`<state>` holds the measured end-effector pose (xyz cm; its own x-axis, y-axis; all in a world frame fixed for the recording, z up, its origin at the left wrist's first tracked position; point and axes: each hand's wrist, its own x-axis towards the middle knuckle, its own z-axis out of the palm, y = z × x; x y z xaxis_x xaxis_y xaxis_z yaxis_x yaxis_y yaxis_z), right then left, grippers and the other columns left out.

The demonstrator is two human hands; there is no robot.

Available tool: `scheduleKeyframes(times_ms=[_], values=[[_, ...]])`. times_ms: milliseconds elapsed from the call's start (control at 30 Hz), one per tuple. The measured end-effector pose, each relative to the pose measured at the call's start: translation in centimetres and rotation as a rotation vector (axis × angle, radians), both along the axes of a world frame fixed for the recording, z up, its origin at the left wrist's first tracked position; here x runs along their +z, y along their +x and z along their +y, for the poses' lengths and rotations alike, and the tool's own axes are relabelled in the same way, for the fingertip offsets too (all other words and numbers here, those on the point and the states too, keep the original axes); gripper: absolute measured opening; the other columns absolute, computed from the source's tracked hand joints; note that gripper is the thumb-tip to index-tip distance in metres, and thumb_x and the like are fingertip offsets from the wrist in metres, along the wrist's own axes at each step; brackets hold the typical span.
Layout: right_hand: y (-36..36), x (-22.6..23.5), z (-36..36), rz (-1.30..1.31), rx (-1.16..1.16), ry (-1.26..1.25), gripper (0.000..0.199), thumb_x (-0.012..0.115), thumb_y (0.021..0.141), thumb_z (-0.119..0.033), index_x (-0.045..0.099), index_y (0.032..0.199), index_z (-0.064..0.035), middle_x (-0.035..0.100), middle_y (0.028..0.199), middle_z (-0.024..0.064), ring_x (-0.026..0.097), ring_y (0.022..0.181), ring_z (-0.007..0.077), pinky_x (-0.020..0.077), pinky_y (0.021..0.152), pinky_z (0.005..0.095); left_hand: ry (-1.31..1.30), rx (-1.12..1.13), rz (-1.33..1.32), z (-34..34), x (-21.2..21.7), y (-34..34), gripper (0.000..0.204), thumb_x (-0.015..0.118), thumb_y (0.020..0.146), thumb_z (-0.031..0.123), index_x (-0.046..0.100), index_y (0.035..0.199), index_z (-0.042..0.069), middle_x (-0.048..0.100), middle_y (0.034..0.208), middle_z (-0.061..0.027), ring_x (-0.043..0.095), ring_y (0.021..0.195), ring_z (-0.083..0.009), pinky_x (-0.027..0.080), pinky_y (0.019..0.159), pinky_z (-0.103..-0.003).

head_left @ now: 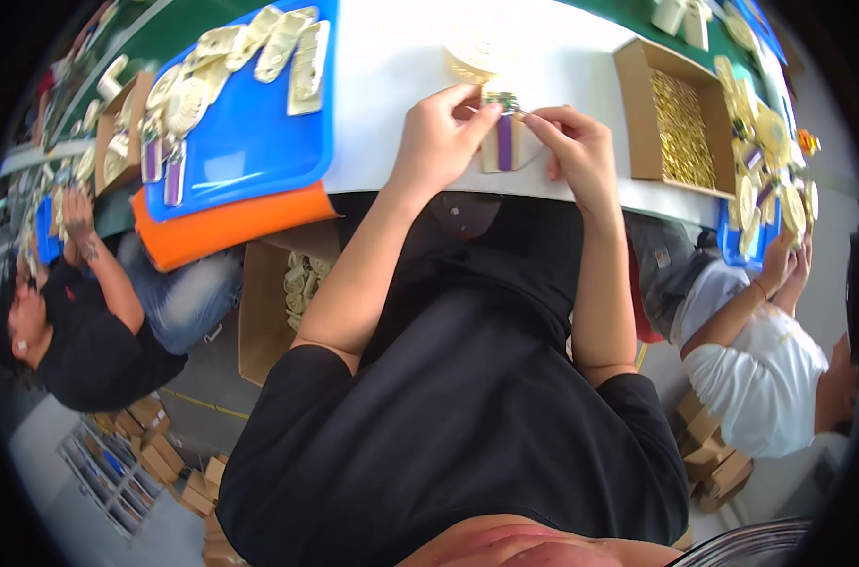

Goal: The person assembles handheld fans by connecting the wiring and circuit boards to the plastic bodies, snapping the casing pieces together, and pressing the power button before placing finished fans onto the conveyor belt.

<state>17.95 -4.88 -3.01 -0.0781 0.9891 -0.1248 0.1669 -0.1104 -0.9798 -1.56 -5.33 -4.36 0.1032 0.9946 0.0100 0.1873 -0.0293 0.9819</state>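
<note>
Head camera view, looking down: a white bench (387,57) stretches across the top, bowed by the lens. Below it is the wearer's black shirt (448,378), with two bare forearms reaching up to the bench. One person in a black top (99,350) sits at the left side; another, in a white top (755,378), sits at the right, hands raised to cream parts.

On the bench, left of the wearer's arms, lies a blue tray (269,151) with cream plastic parts (212,57) grouped toward its far side. Part of an orange sheet (231,231) shows beneath the tray's near edge. To the right of the arms stands an open cardboard box (641,123).

Between tray and box, near the bench's front edge, both hands meet over a cream casing (491,156). A round cream part (472,59) sits just beyond them. The left hand (437,137) has thumb and forefinger clamped on a small green circuit board (503,97) at the casing's far end. The right hand (580,151) has thumb and forefinger together at the board's right side; what they pinch, if anything, is too small to tell. Down the casing runs a purple strip (505,146). Smallest of all, gold-coloured pieces (682,128) fill the box.
</note>
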Motion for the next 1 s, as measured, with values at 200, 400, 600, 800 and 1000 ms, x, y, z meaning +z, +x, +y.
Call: scheduleKeyframes(times_ms=[200, 400, 600, 800, 1000], values=[[-1.0, 2.1, 0.3, -0.151, 0.019, 0.019, 0.022, 0.075, 0.093, -0.013, 0.075, 0.105, 0.0058, 0.064, 0.073, 0.0019, 0.052, 0.052, 0.0043, 0.0357, 0.04, 0.0205, -0.115, -0.031, 0.001, 0.3, 0.7, -1.3, 0.031, 0.068, 0.101, 0.019, 0.068, 0.125, -0.001, 0.074, 0.101, -0.0086, 0.07, 0.084, -0.0121, 0.059, 0.065, -0.026], [0.0, 3.3, 0.8, 0.141, 0.152, -0.15, 0.023, 0.074, 0.094, -0.011, 0.074, 0.107, 0.0074, 0.067, 0.076, 0.0056, 0.058, 0.058, 0.0065, 0.0459, 0.042, 0.0203, -0.107, 0.054, -0.132, -0.2, 0.0, -1.5, 0.034, 0.068, 0.1, 0.017, 0.064, 0.126, -0.004, 0.075, 0.106, -0.0125, 0.073, 0.087, -0.016, 0.064, 0.069, -0.03], [0.6, 2.7, 1.6, 0.096, 0.26, -0.142, 0.024, 0.075, 0.093, -0.011, 0.073, 0.108, 0.0074, 0.07, 0.08, 0.0078, 0.063, 0.063, 0.0086, 0.052, 0.044, 0.0217, -0.097, -0.051, -0.151, -1.2, 0.9, -0.7, 0.04, 0.074, 0.094, 0.016, 0.062, 0.127, -0.004, 0.073, 0.11, -0.016, 0.073, 0.092, -0.0169, 0.061, 0.07, -0.03], [0.2, 2.2, 2.3, 0.016, 0.287, -0.059, 0.022, 0.075, 0.092, -0.01, 0.073, 0.105, 0.0078, 0.071, 0.08, 0.0076, 0.064, 0.063, 0.0089, 0.0525, 0.045, 0.022, 0.185, 0.045, 0.205, -3.0, 0.8, 1.7, 0.049, 0.081, 0.084, 0.017, 0.061, 0.125, -0.002, 0.074, 0.106, -0.0172, 0.074, 0.086, -0.0228, 0.058, 0.072, -0.033], [-0.2, 2.2, 1.0, 0.06, 0.139, -0.055, 0.018, 0.076, 0.091, -0.009, 0.073, 0.1, 0.0063, 0.071, 0.077, 0.0074, 0.065, 0.062, 0.0093, 0.0545, 0.048, 0.0225, 0.035, 0.089, 0.023, -2.3, 0.0, 2.0, 0.05, 0.082, 0.083, 0.02, 0.06, 0.123, -0.001, 0.075, 0.099, -0.0152, 0.075, 0.085, -0.0262, 0.058, 0.076, -0.036]])
